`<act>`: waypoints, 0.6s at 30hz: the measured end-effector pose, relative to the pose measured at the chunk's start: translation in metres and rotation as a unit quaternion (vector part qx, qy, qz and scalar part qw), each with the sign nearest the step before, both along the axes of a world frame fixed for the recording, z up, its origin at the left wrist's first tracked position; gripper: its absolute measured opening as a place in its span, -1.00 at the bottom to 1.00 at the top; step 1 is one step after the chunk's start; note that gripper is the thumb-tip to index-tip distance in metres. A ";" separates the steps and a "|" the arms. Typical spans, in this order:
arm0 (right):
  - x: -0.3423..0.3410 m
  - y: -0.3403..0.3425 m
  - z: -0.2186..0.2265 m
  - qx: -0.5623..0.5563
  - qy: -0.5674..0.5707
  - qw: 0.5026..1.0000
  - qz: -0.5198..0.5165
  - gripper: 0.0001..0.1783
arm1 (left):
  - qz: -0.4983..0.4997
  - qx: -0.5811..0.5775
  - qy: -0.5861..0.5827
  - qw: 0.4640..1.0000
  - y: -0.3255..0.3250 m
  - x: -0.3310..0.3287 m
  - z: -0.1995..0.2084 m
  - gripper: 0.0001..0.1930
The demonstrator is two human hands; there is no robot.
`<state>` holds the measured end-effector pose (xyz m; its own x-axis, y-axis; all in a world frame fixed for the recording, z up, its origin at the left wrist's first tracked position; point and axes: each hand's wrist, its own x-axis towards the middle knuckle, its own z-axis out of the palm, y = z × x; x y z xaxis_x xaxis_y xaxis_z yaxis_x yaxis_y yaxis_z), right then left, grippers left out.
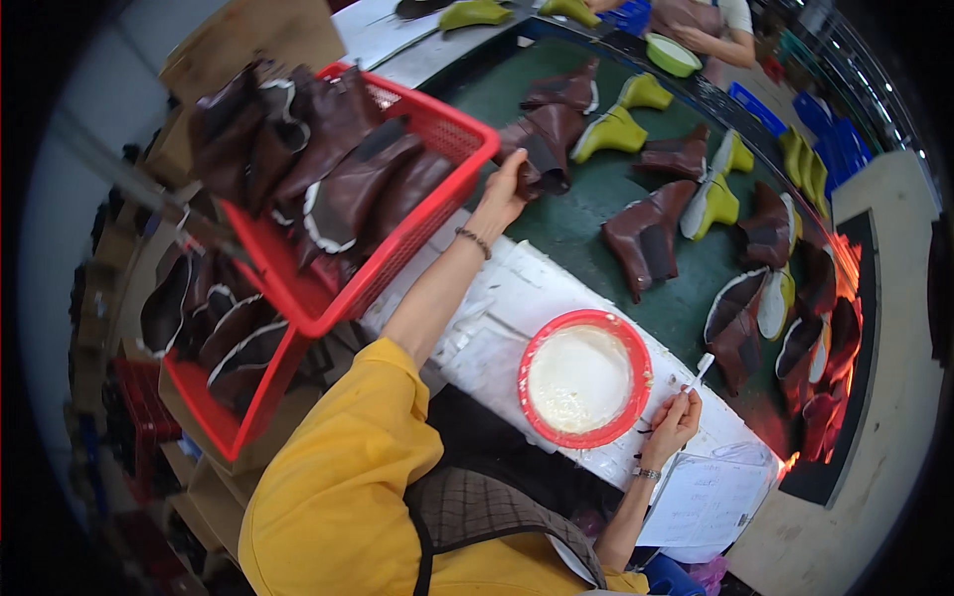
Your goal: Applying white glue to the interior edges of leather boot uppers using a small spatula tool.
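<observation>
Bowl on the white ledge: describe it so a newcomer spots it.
Find the dark green surface, then the white ledge along its near side. The round red bowl sits there, left of the right hand; unlike the red baskets, it holds a creamy white substance.

Desk: narrow, white-topped, marked with smears. Carries one red bowl, round, residue on the rim, filled with a creamy white substance. Sheets of paper, written on: right of the bowl, on the person's side.

Green surface: flat, dark-edged, adjoining the desk beyond the bowl. Carries the following.

Brown ankle boots, several, mostly lying on their sides: one beyond the bowl and slightly right; one with pale-edged opening to the bowl's right; others farther beyond and farther right.

Lime-green shoe forms, some showing pale undersides: two well beyond the bowl; others beyond and to its right, among the boots.
</observation>
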<state>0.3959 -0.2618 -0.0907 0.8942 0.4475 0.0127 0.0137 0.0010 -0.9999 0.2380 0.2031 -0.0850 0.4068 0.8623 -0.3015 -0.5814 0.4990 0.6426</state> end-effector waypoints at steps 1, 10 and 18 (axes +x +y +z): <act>0.000 -0.001 -0.001 -0.001 -0.003 1.000 -0.014 -0.80 | -0.051 -0.035 0.027 0.998 -0.001 -0.012 0.007 -0.50; 0.003 -0.002 -0.005 0.027 -0.014 1.000 -0.006 -0.80 | 0.155 0.528 0.457 0.698 -0.064 -0.147 0.189 -0.45; 0.003 0.001 -0.002 0.048 -0.002 0.998 0.027 -0.76 | 0.179 0.246 0.796 0.523 0.135 -0.292 0.142 0.06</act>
<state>0.3991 -0.2603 -0.0931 0.8683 0.4923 0.0606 0.0141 0.0975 -0.9951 -0.0536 0.3381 0.0568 -0.2361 0.9297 0.2826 0.8868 0.0872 0.4539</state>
